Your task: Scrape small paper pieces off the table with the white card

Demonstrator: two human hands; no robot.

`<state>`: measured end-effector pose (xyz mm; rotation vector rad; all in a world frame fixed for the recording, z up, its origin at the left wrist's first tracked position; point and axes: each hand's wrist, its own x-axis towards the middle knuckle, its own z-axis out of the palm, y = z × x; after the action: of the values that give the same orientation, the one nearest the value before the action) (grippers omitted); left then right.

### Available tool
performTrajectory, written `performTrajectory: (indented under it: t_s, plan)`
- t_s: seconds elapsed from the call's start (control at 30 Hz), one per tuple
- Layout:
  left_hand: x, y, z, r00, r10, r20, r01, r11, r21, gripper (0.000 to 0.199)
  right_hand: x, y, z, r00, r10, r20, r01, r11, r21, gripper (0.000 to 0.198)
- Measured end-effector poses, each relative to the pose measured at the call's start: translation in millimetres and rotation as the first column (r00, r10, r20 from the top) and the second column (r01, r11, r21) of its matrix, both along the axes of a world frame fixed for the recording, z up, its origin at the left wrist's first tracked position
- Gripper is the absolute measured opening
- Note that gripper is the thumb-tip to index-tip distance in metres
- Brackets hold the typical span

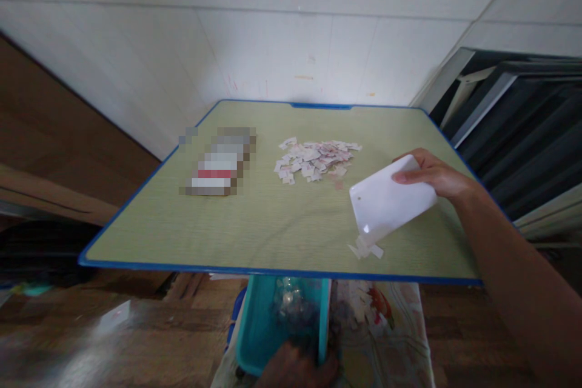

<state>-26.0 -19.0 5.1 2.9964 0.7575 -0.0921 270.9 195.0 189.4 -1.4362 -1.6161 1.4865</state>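
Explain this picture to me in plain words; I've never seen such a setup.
No machine here: these are a person's bare hands, seen forward and down from a camera worn on the head. On the green, blue-edged table lie a heap of paper slips and, to its left, an item hidden by pixelation. The right hand holds a smooth white piece, tilted above a few loose slips. Below the table's near edge, the blurred left hand is at a teal bin; its grip is unclear.
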Motion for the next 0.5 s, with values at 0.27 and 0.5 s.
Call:
performTrajectory:
  t_s: [0.27,0.5]
  plan:
    - [1,0,4.2,1.0,-0.008,-0.017,0.007,1.0,-0.023,0.031,-9,-2,-3,0.982,0.187,-0.03,-0.189,0.978,-0.085,0.023]
    - [-1,-1,-5.5,1.0,0.0,0.022,0.001,1.0,-0.012,0.033,-13,-3,-6,0.974,0.213,-0.071,-0.219,0.971,-0.096,0.021]
